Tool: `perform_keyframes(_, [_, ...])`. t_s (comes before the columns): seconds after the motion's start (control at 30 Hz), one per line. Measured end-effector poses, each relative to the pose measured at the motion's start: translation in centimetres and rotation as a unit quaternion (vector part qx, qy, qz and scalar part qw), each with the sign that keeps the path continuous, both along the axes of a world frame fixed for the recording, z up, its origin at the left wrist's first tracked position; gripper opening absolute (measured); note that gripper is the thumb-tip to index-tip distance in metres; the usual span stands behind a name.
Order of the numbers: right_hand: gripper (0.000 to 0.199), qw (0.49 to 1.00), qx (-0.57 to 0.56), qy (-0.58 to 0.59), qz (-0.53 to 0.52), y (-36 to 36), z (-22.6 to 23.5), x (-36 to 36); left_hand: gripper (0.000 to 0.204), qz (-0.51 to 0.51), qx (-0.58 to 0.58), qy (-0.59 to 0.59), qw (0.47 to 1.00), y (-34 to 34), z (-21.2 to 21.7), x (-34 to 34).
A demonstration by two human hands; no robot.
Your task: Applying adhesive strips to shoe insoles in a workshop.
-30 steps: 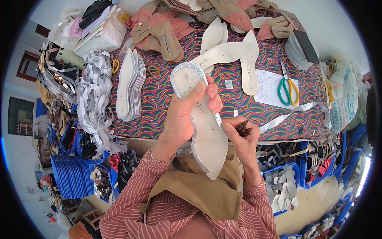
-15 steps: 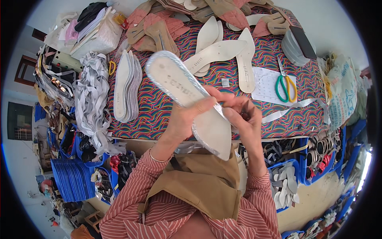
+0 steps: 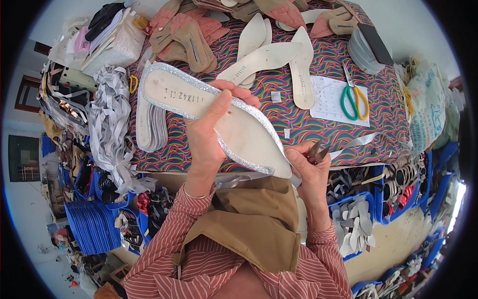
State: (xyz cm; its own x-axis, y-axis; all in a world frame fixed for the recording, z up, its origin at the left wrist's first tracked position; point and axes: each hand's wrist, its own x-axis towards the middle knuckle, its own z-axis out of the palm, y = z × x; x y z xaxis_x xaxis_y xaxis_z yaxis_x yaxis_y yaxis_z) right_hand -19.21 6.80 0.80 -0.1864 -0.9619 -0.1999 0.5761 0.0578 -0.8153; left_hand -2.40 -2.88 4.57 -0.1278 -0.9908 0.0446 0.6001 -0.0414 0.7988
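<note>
A cream insole (image 3: 244,137) lies slanted across the middle, its pointed toe toward the lower right. Glittery silver trim (image 3: 267,121) runs around most of its edge. My left hand (image 3: 205,139) is closed on its waist, thumb on top and fingers beyond the far edge. My right hand (image 3: 309,169) is closed at the toe, thumb and finger pinching by the trim's edge. Out of that same hand stick the dark pointed blades of small snips (image 3: 318,151); their handles are hidden. Whether the pinch holds a trim end is unclear. A silver ribbon (image 3: 356,144) lies behind my right hand.
Stacked trimmed insoles (image 3: 151,124) stand left on the patterned table (image 3: 199,157). Plain insoles (image 3: 301,70) lie beyond. Green-and-yellow scissors (image 3: 354,99) rest on a paper sheet (image 3: 321,112). Silver ribbons (image 3: 112,124) hang at the left; blue bins (image 3: 368,197) stand below the table.
The insole has shifted left and turned flatter. My left grip has moved along its waist, and my right hand has moved down from mid-edge to the toe. The snips' blades now show.
</note>
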Motion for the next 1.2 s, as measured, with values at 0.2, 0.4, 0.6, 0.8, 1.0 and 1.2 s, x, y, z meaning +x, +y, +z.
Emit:
perform_keyframes(0.2, [0.005, 0.992, -0.014, 0.119, 0.044, -1.1, 0.3, -0.9, 0.028, 0.002, 0.001, -0.022, 1.0, 0.1, 0.1, -0.4])
perform_keyframes(0.4, [0.011, 0.992, -0.002, 0.116, 0.058, -2.8, -0.6, -1.8, 0.05, -0.146, 0.0, 0.016, 0.989, 0.5, -0.9, -2.2])
perform_keyframes(0.6, [0.031, 0.98, -0.035, 0.101, 0.169, -3.0, -0.7, -3.8, 0.052, -0.223, -0.017, 0.068, 0.972, -0.4, -2.9, -1.6])
perform_keyframes(0.8, [0.031, 0.888, -0.009, 0.367, 0.277, -3.0, 1.4, -11.4, 0.048, -0.163, -0.005, 0.081, 0.983, -1.6, -1.8, -0.2])
perform_keyframes(1.0, [0.017, 0.808, -0.012, 0.581, 0.099, -10.6, 2.1, -22.0, 0.042, -0.156, 0.098, 0.115, 0.976, -1.0, -2.4, 0.2])
perform_keyframes(1.2, [0.041, 0.56, 0.058, 0.8, -0.208, -11.2, 0.7, -16.8, 0.041, -0.089, 0.162, 0.129, 0.974, -1.2, -3.8, 0.3])
